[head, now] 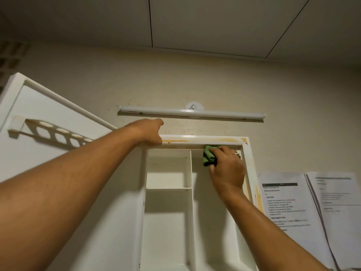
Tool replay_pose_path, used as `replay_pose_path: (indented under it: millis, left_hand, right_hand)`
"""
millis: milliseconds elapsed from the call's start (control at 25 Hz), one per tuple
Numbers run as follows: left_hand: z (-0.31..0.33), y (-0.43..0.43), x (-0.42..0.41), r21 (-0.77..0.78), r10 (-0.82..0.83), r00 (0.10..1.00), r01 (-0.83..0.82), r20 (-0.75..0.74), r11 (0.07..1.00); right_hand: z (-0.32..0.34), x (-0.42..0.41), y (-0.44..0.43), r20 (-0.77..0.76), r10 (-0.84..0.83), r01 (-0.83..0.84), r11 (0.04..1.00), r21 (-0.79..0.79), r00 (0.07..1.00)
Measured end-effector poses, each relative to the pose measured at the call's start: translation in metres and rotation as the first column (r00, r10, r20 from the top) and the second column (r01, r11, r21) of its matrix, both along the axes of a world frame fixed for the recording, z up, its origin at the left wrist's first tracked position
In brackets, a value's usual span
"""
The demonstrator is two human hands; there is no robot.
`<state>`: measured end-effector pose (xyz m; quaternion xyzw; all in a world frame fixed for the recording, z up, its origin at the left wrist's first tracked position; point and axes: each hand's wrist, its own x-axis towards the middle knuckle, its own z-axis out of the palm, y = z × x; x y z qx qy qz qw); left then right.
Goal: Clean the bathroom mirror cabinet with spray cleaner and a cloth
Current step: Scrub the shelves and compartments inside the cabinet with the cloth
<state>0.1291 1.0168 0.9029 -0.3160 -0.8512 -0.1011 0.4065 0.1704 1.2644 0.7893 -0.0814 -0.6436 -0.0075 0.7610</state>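
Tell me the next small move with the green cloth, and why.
Probably slide the green cloth up onto the front of the top frame and wipe toward its right corner. The right hand grips the cloth just under that frame, and orange-brown stains streak the face directly above it. The left hand holds the frame further left.
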Motion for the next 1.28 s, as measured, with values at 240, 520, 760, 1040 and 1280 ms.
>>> replay_pose_path:
  millis: [240, 520, 760, 1040, 1280]
  left_hand:
    - [0.010, -0.004, 0.002, -0.128, 0.021, 0.995, -0.009, 0.096, 0.992]
    - [0.019, -0.006, -0.009, -0.129, 0.050, 0.991, -0.033, 0.128, 0.991]
    - [0.018, -0.007, 0.000, -0.161, 0.074, 0.983, -0.046, 0.169, 0.986]
    - [0.022, -0.011, 0.000, -0.173, 0.091, 0.977, -0.057, 0.195, 0.983]
    - [0.020, -0.011, 0.007, -0.172, 0.112, 0.967, -0.073, 0.228, 0.982]
  right_hand:
    - [0.009, -0.041, -0.061, -0.037, 0.062, -0.059, 0.997, 0.058, 0.997]
    - [0.025, -0.053, -0.078, -0.011, -0.312, 0.284, 0.850, 0.443, 0.950]
    - [0.013, -0.059, -0.098, -0.009, -0.164, 0.164, 0.985, 0.052, 0.987]
    - [0.012, -0.049, -0.076, -0.008, -0.256, 0.249, 0.934, 0.257, 0.967]
    - [0.012, -0.073, -0.142, 0.048, -0.137, 0.132, 0.986, 0.104, 0.989]
